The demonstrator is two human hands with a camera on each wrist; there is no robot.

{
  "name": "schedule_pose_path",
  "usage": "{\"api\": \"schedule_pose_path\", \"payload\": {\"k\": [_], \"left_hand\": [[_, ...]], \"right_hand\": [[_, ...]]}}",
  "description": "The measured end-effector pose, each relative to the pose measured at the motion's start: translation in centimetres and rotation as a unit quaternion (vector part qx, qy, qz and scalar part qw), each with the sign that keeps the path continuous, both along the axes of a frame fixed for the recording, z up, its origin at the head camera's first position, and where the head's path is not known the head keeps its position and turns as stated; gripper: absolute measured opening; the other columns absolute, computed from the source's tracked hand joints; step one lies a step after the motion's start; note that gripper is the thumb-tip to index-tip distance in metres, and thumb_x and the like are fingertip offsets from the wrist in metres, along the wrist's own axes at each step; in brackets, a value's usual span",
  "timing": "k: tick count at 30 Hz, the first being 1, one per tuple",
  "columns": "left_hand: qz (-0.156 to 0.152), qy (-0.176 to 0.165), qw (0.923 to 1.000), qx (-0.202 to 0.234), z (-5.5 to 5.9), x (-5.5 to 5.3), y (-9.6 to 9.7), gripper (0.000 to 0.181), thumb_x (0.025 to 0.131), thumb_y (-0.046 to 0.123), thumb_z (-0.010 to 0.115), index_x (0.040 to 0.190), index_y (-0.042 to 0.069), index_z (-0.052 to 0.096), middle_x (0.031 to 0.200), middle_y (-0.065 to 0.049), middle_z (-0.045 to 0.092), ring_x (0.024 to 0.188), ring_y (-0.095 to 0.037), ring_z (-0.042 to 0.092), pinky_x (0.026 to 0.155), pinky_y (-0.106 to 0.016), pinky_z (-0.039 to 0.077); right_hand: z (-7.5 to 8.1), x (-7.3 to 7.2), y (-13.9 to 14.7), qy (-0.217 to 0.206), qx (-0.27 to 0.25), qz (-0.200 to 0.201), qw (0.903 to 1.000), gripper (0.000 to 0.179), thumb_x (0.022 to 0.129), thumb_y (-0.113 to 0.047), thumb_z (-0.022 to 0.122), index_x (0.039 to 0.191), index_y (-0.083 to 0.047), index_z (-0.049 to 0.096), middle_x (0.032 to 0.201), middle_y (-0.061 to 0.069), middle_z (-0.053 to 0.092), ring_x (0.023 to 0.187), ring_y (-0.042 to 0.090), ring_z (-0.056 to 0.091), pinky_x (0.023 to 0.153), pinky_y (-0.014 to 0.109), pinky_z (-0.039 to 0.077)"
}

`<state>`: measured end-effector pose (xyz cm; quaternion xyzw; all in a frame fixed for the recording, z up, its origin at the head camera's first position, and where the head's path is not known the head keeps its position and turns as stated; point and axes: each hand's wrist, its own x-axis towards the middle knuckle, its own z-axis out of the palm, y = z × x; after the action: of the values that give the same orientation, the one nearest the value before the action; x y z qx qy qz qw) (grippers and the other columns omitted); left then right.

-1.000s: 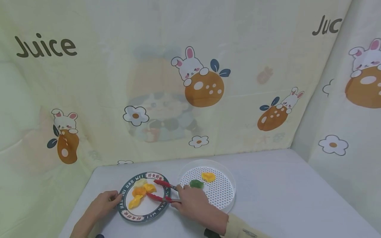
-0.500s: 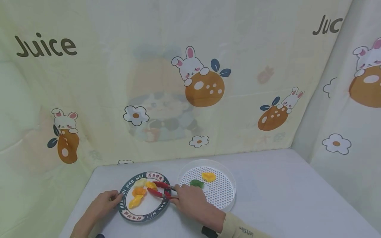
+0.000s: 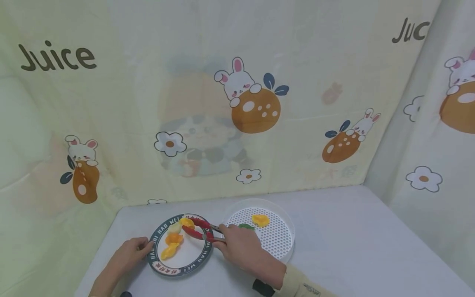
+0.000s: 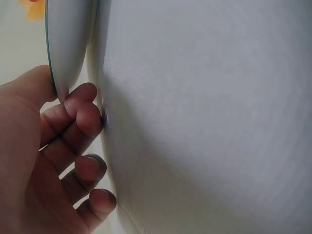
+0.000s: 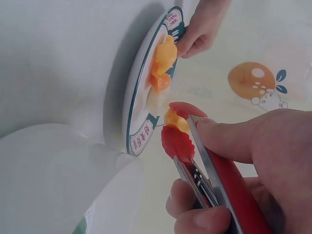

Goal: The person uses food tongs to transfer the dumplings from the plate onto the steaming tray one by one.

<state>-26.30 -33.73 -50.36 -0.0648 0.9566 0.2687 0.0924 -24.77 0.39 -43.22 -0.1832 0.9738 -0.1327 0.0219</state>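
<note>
On the left of the table is a white plate [image 3: 200, 260] with a dark lettered rim. My left hand [image 3: 130, 253] pinches its left edge between thumb and fingers, as the left wrist view shows. Red-tipped tongs [image 3: 193, 232] are gripped in my right hand [image 3: 243, 249]. Between their tips sits a yellow dumpling-shaped piece [image 5: 175, 120], held over the plate's far side and overlapping the rim in the head view. A pale piece [image 3: 174, 228], an orange piece [image 3: 173, 238] and another yellow piece [image 3: 170, 251] lie in a row on the plate.
Right of the plate stands a round white perforated tray [image 3: 276, 243] with a raised wall. It bears a yellow piece [image 3: 261, 220] and a green piece [image 3: 246, 226], the latter partly hidden behind my right hand. A printed curtain [image 3: 297, 165] hangs along the table's back edge.
The tongs have closed on the yellow piece at the plate's right and moved it slightly toward the far rim. My left hand keeps its hold on the plate.
</note>
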Motion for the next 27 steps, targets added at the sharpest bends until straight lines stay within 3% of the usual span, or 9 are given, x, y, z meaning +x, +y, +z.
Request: {"api": "schedule_pose_path", "payload": {"k": [15, 27], "left_hand": [[0.002, -0.001, 1.0, 0.0, 0.1, 0.1, 0.0, 0.03, 0.098, 0.033, 0.057, 0.077, 0.013, 0.057, 0.07, 0.0, 0.052, 0.072, -0.017, 0.049, 0.065, -0.032, 0.035], [-0.001, 0.002, 1.0, -0.003, 0.0, 0.0, -0.1, 0.03, 0.098, 0.034, 0.057, 0.077, 0.013, 0.057, 0.069, 0.0, 0.052, 0.07, -0.016, 0.048, 0.064, -0.031, 0.035]], "right_hand": [[0.6, 0.7, 1.4, -0.01, -0.02, 0.008, 0.9997, 0.057, 0.091, -0.057, 0.063, 0.134, -0.02, 0.06, 0.088, -0.005, 0.061, 0.07, 0.012, 0.049, 0.058, 0.027, 0.039], [0.3, 1.2, 3.2, 0.0, -0.037, -0.016, 0.9992, 0.057, 0.089, -0.057, 0.067, 0.135, -0.025, 0.061, 0.097, -0.008, 0.066, 0.074, 0.009, 0.05, 0.057, 0.026, 0.041]]}}
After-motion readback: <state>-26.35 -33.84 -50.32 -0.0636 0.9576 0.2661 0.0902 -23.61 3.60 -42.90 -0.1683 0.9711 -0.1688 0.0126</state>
